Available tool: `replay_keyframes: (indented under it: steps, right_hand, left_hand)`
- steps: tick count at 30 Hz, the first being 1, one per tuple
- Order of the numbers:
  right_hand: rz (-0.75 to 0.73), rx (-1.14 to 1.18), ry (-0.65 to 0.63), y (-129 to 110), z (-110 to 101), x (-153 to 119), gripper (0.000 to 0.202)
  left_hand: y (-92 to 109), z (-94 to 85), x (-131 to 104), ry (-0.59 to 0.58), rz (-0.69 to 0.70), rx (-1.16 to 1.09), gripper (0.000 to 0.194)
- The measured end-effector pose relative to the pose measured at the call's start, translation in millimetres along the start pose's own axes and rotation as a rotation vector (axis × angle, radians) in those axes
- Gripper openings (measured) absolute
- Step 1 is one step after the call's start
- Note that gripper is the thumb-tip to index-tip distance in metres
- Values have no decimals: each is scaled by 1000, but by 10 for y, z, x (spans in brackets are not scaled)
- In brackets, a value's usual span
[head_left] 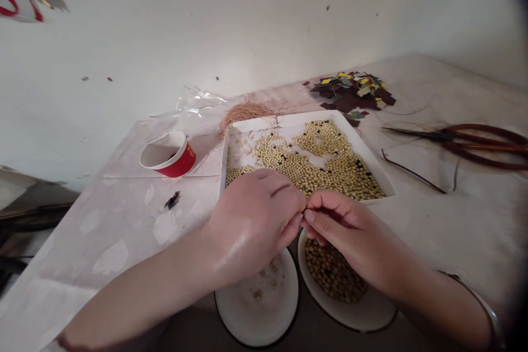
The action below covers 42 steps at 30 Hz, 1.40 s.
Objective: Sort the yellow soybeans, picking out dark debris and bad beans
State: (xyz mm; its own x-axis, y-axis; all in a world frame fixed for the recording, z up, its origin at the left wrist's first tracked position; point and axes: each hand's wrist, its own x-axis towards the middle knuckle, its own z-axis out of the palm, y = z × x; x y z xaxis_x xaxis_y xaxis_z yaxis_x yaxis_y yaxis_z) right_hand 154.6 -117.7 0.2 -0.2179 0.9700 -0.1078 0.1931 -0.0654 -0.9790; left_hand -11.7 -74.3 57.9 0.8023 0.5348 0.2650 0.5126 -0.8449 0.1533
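My left hand [258,212] and my right hand [342,225] meet fingertip to fingertip above the near edge of a white tray [375,157]. Both pinch at the same spot; whatever lies between the fingers is too small and hidden to name. Small pale yellow beads [307,170], with some black ones among them, spread over the tray. Under my right hand sits a white bowl [358,316] holding larger brownish beads [330,272]. Below my left hand is a second white bowl [264,319] with a few small bits in it.
Behind the tray lies a bundle of copper-coloured wire [249,114]. A red and white paper cup [175,162] stands left, near a small dark scrap [172,199]. Scissors [474,140] and a bent dark strip [414,171] lie right. Coloured cut pieces [350,93] are heaped at the back.
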Motion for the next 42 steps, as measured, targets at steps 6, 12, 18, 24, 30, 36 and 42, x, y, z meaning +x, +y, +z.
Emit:
replay_keyframes:
  steps: [6,12,18,24,30,36,42]
  right_hand:
    - [-2,3,8,-5,-7,-22,17]
    - [2,-17,8,-25,-1,-23,18]
    - [-42,-40,7,-33,-20,-22,17]
    - [-39,-80,8,-17,-22,-22,17]
    - [-21,-94,25,-35,-23,-44,18]
    - [-39,-95,37,-35,-24,-33,17]
    - [11,-20,3,-29,-15,-19,16]
  left_hand:
    - [-1,22,-4,26,6,14,20]
    - [6,24,-4,-25,-1,48,14]
    - [-5,37,-7,1,2,62,18]
    - [14,14,1,-29,8,68,17]
    - [-1,2,-3,-38,-6,106,16]
    - [-67,-77,-3,2,-59,70,14]
    - [38,-234,-93,-143,-74,-147,7]
